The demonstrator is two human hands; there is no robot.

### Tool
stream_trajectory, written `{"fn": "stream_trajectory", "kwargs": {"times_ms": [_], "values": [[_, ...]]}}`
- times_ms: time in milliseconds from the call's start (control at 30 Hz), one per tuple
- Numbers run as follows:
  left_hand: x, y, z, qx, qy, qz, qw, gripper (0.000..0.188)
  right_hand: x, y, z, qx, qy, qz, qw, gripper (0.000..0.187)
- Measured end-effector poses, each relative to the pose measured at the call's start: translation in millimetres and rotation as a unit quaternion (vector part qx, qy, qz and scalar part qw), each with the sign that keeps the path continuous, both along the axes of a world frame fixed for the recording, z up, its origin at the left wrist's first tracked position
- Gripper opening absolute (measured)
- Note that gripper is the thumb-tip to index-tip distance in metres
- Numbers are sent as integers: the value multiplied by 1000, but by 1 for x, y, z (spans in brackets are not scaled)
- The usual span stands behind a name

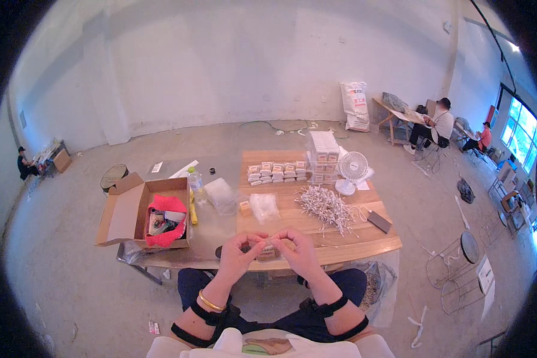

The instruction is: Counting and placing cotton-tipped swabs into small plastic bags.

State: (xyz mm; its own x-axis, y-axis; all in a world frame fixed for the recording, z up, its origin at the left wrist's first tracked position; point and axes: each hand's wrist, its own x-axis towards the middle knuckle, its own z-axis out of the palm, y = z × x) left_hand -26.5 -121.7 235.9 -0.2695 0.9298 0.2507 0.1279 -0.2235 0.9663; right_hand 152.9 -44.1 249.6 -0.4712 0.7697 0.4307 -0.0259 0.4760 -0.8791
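Note:
At the front edge of the wooden tabletop, my left hand (240, 254) and my right hand (296, 250) pinch the top of a small clear plastic bag (269, 253) between thumbs and fingertips. Something brownish shows through the bag, too small to make out. Just beyond lies a stack of clear empty-looking bags (264, 207), with a small orange-and-white packet (245, 207) at its left. A loose heap of cotton swabs (326, 207) spreads to the right. Farther back sit rows of small packed packets (276, 172) with orange labels.
A white desk fan (353, 166) stands beside stacked clear boxes (323, 156). A dark power bank (379, 222) lies near the right edge. On the left are an open cardboard box (125, 209) holding a red bag (166, 221), and a bottle (196, 184). Other people sit farther off.

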Motion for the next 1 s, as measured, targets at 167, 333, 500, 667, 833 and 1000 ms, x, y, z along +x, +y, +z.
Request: {"fn": "stream_trajectory", "kwargs": {"times_ms": [167,333,500,667,833,1000], "values": [[6,1,9,-3,96,44,994,11,-2,13,-8,54,-49,7,997,15],[-4,21,-29,35,192,96,976,11,-14,28,-43,63,-65,-40,995,17],[-12,45,-93,-93,124,109,982,14,-17,50,-112,13,-124,-100,987,18],[-26,69,-180,-146,118,106,977,19,-26,65,-178,-62,-124,-98,985,19],[-6,82,-187,-166,-72,59,982,17,-14,78,-218,-163,-121,-123,971,21],[-9,82,-195,-223,-44,46,973,17,-12,84,-226,-271,-153,-71,948,19]]}}
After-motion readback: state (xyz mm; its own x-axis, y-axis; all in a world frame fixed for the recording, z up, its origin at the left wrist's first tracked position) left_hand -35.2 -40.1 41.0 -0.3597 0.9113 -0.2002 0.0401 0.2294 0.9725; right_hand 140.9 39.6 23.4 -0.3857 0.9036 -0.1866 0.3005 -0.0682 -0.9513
